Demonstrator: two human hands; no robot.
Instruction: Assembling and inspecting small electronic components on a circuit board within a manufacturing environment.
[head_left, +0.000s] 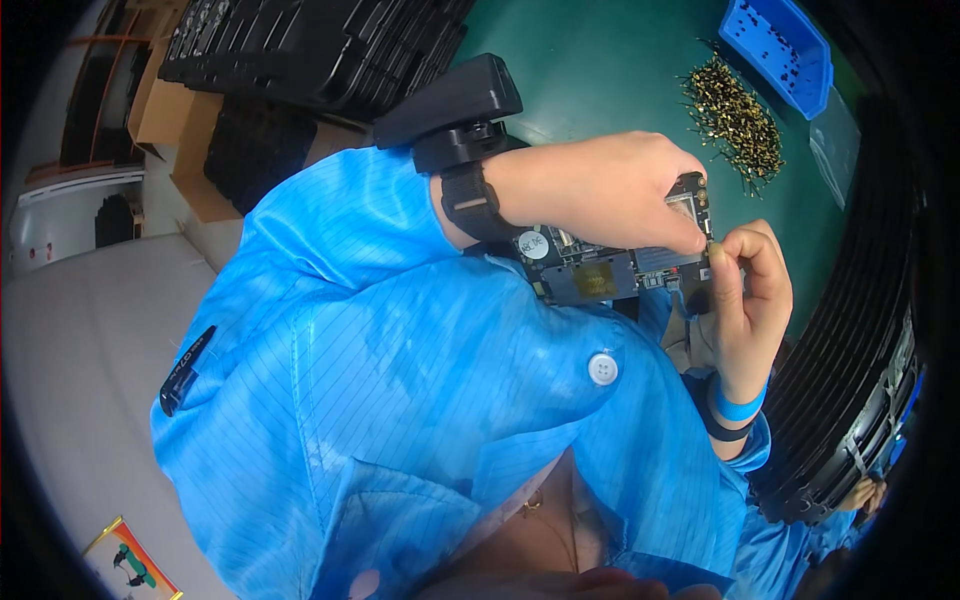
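Black PCB (625, 272), edge @ R fingers (728, 285)

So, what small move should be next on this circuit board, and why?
Perhaps a gentle adjustment by the right hand at the edge of the circuit board, with the left hand steadying it: the right fingertips are at that edge, and the left grip holds the board. What lies between those fingertips is hidden.

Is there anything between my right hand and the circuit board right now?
Nothing visible: the right hand has its thumb and finger pinched together at the right end of the circuit board, beside the left hand, which holds it. Anything tiny between the fingertips can't be made out.
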